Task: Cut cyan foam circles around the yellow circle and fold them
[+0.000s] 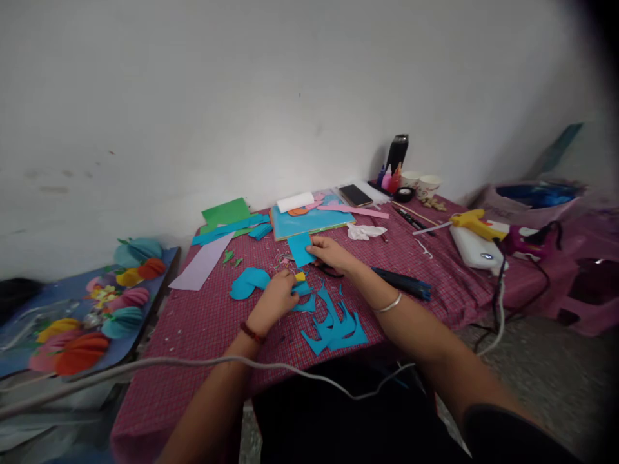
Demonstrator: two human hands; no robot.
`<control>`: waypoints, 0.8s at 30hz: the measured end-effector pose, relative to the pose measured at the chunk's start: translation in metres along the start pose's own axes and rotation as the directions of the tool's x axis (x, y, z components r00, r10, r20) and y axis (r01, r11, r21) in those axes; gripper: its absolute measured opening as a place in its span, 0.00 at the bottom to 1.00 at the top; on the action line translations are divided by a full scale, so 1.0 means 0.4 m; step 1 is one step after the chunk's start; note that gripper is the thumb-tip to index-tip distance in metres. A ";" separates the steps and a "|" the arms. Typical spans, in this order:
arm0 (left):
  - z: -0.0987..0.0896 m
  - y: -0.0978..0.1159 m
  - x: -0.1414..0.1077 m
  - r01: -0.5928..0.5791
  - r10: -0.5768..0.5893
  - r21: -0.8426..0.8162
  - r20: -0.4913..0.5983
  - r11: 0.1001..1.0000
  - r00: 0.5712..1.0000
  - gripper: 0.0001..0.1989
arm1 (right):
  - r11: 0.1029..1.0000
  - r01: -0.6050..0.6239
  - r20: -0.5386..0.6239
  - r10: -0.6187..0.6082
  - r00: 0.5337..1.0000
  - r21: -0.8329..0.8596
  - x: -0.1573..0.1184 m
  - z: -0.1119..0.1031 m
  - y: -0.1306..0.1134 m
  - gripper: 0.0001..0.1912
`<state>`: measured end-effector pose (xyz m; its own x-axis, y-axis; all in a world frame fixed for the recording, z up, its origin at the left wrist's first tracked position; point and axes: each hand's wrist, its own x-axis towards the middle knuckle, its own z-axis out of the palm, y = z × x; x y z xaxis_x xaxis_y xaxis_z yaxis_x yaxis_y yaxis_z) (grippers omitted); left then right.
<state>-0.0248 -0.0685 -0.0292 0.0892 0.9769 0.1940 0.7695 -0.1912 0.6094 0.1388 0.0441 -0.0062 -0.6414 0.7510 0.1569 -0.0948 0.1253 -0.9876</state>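
My right hand (pixel 331 253) pinches a blue paper square (pixel 300 250) by its right edge, above the middle of the table. Under that hand, a dark curved loop (pixel 329 272) partly shows; its kind is hidden. My left hand (pixel 278 293) lies low on the table with curled fingers, next to a small yellow piece (pixel 300 276) and a blue paper piece (pixel 304 288). What those fingers hold, if anything, is hidden. Rounded blue paper cutouts (pixel 249 282) lie left of it. Jagged blue paper scraps (pixel 336 328) are heaped near the front edge.
Green sheets (pixel 226 211) and a lilac strip (pixel 200 264) lie at the left. Behind my hands are blue sheets (pixel 314 223) and a phone (pixel 356 194). A yellow glue gun (pixel 471 220) rests on a white box (pixel 476 248) at right. A cable (pixel 213 362) crosses in front.
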 end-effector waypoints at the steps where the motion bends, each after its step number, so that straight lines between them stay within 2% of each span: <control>1: 0.002 -0.007 0.004 0.028 -0.030 -0.056 -0.029 0.998 0.999 0.07 | 1.000 0.007 -0.001 -0.007 1.000 -0.002 -0.001 0.000 -0.002 0.11; 5: -0.008 -0.046 0.013 0.098 -0.125 -0.222 -0.111 0.970 0.986 0.05 | 0.998 0.057 0.019 -0.057 0.998 -0.013 -0.006 -0.003 -0.011 0.11; 8: -0.035 -0.075 0.012 0.171 -0.229 -0.405 -0.098 0.898 0.969 0.01 | 0.966 0.216 0.142 -0.196 0.970 -0.140 -0.011 -0.001 -0.020 0.12; 11: -0.066 -0.086 0.005 0.217 -0.294 -0.601 -0.032 0.770 0.955 0.04 | 0.816 0.482 0.360 -0.366 0.858 -0.319 -0.022 0.013 -0.033 0.08; 13: -0.084 -0.084 0.001 0.226 -0.310 -0.706 0.010 0.671 0.951 0.05 | 0.694 0.597 0.494 -0.385 0.780 -0.402 -0.034 0.028 -0.043 0.06; 15: -0.095 -0.081 -0.003 0.226 -0.318 -0.783 0.038 0.580 0.947 0.06 | 0.585 0.656 0.578 -0.354 0.736 -0.477 -0.046 0.043 -0.053 0.07; 17: -0.100 -0.080 -0.004 0.222 -0.327 -0.836 0.054 0.502 0.944 0.05 | 0.510 0.676 0.592 -0.347 0.728 -0.532 -0.057 0.056 -0.060 0.08; 19: -0.097 -0.080 -0.006 0.223 -0.328 -0.867 0.074 0.445 0.942 0.05 | 0.504 0.683 0.574 -0.380 0.725 -0.529 -0.063 0.069 -0.061 0.09; 22: -0.082 -0.073 -0.007 0.239 -0.321 -0.882 0.107 0.407 0.941 0.06 | 0.573 0.668 0.541 -0.409 0.735 -0.475 -0.063 0.088 -0.050 0.10; 24: -0.072 -0.063 -0.006 0.238 -0.322 -0.882 0.105 0.407 0.941 0.08 | 0.637 0.621 0.481 -0.410 0.775 -0.456 -0.057 0.097 -0.038 0.10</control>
<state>-0.0624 -0.0688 -0.0230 -0.0969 0.9908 -0.0945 -0.2237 0.0708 0.9721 0.1253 -0.0003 0.0049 -0.8243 0.2188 0.5222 -0.1110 0.8420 -0.5280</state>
